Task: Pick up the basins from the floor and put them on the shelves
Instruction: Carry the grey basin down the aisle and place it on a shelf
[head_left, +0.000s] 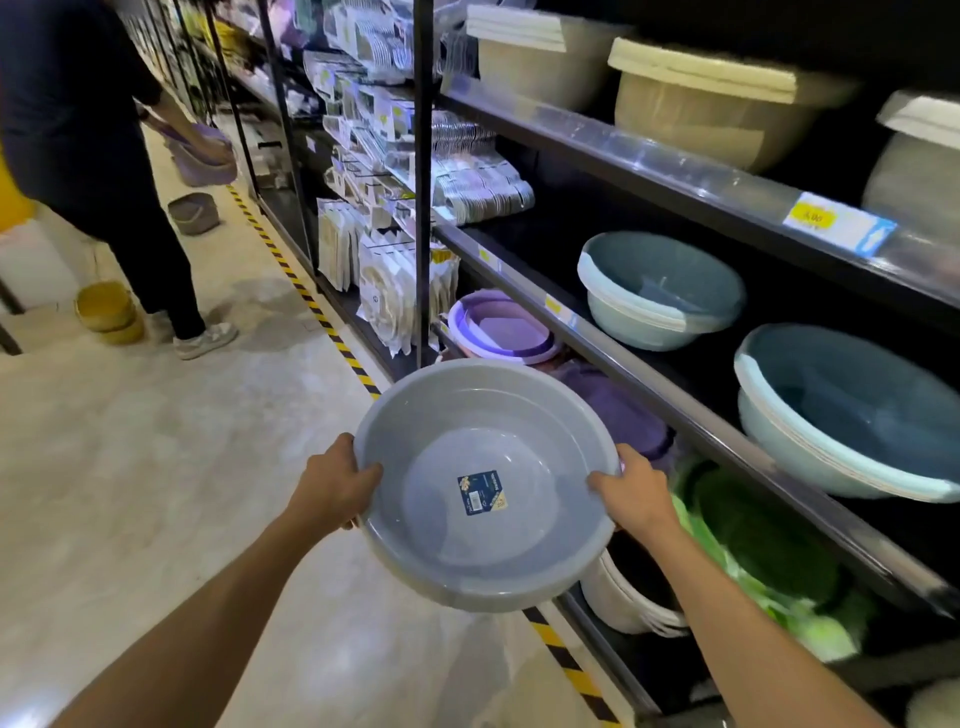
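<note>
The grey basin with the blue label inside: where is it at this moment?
The grey basin is off the floor at centre frame, held by its rim between the left hand and right hand, beside the lower shelves.

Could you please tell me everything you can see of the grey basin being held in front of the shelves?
The grey basin is round, of smooth plastic by its look, with a rolled rim and a blue label stuck inside on its bottom. It is empty, tilted toward the camera, held above the floor. The left hand and right hand grip opposite sides of its rim.
</note>
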